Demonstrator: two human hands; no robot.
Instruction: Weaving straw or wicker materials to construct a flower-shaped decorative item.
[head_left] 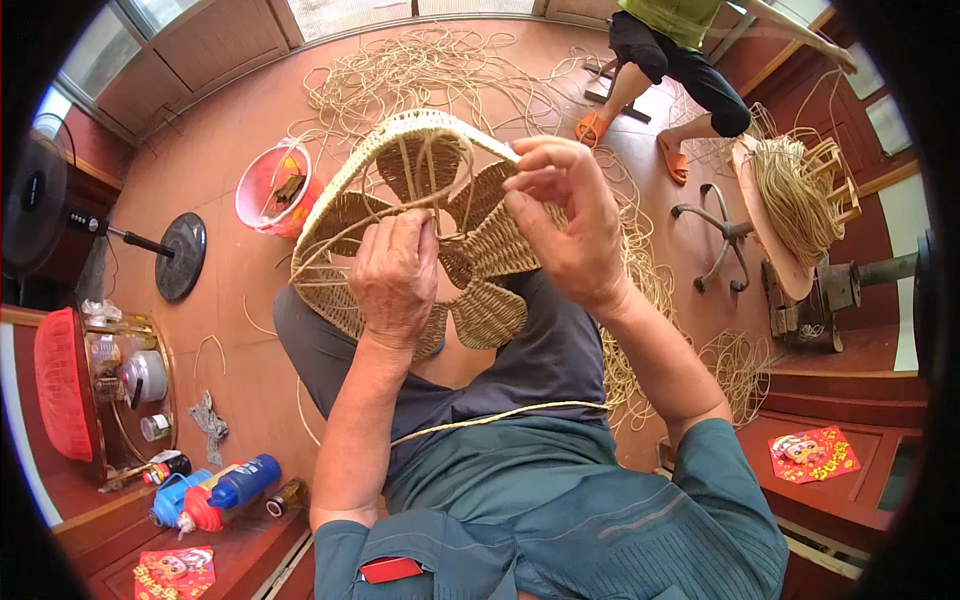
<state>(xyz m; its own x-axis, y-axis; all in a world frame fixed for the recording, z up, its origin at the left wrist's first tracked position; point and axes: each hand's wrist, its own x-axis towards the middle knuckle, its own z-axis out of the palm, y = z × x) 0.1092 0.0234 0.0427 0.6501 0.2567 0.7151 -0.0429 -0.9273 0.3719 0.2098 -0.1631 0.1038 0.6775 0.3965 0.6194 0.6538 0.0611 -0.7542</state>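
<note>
Teal shirt [560, 520] is lying nearest; woven piece [490, 318] is resting over the knees. Left hand [393, 280] is pinching cord [437, 198]; right hand [572, 220] is curling beside rim [415, 122], grip unclear. Red card [815, 453] is showing printed writing.

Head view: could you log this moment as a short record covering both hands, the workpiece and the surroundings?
Left hand: fingers closed, apparently on a cord strand
Right hand: thumb and fingers apart, beside the panel's right edge; contact unclear
Workpiece: woven cord panel with petal shapes
Floor ahead: loose tangled cord; pinkish-red bucket, left of panel
Far left: black pedestal fan
Upper right: another person in orange slippers
</note>
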